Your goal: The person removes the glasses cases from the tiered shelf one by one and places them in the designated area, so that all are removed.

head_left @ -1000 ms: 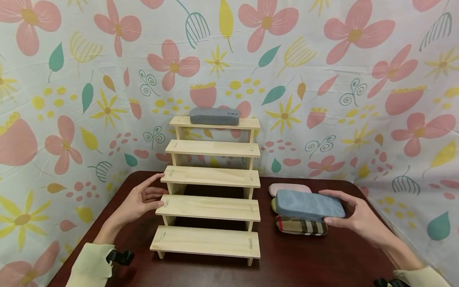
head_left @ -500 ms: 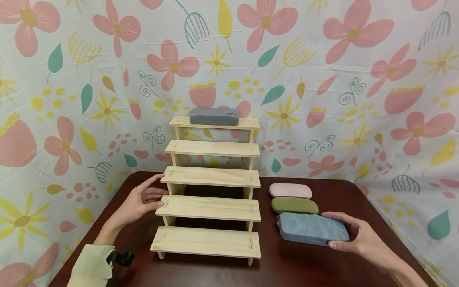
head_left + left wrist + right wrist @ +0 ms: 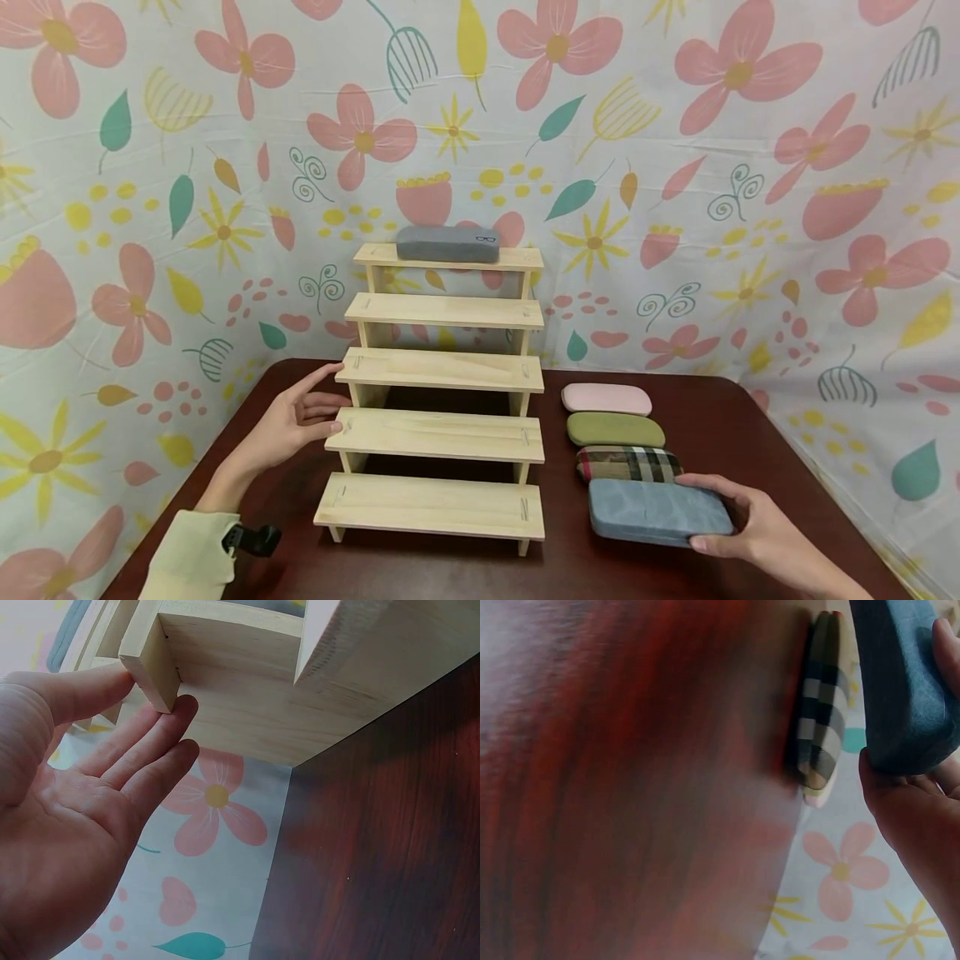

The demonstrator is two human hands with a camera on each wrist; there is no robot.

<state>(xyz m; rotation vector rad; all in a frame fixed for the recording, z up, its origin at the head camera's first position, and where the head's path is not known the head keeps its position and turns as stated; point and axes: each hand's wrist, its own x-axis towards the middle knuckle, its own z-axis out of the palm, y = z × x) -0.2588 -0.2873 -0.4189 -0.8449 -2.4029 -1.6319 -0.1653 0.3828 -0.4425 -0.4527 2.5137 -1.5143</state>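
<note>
My right hand (image 3: 761, 525) grips the right end of a blue glasses case (image 3: 656, 511), thumb on the near side and fingers on the far side. The right wrist view shows this case (image 3: 904, 690) held above the table. Just behind it lies a plaid glasses case (image 3: 626, 463), partly covered in the head view. My left hand (image 3: 288, 421) touches the left edge of a stepped wooden display stand (image 3: 438, 433). Its fingers are extended, with fingertips at the ends of the middle tiers. In the left wrist view, the fingertips (image 3: 184, 709) meet a tier's end.
Behind the plaid case lie a green glasses case (image 3: 615, 429) and a pink one (image 3: 606, 398). A grey glasses case (image 3: 447, 243) sits on the stand's top tier. A floral cloth (image 3: 645, 167) hangs behind the dark red table (image 3: 750, 433).
My right hand has carried the blue case toward the table's front and lowered it, uncovering the green case and part of the plaid one. The left hand stays in place.
</note>
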